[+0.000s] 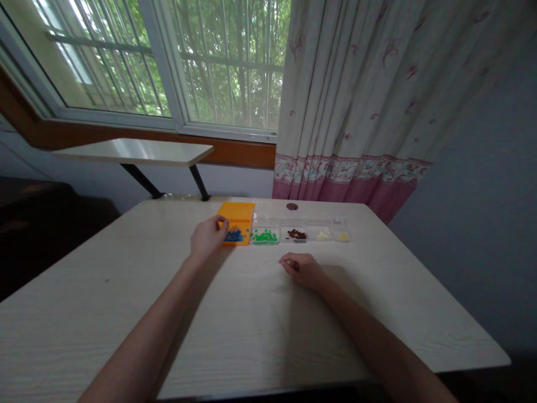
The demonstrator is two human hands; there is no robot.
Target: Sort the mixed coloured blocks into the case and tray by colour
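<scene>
My left hand [208, 237] reaches forward with its fingers curled at the left edge of an orange box [237, 215] that holds small blue beads [234, 237]. What the fingers grip, if anything, is hidden. My right hand [302, 269] rests on the pale wooden table [126, 291] in a loose fist, just in front of a row of clear trays. Those trays hold green beads [264, 236], dark red beads [296, 234], white beads [323, 235] and yellow beads [342, 237].
A small dark round object [292, 206] lies on the table behind the trays. A white shelf on black brackets [134, 151] juts out below the barred window. A flowered curtain [377, 101] hangs at the right. The table's right corner [505, 352] is near.
</scene>
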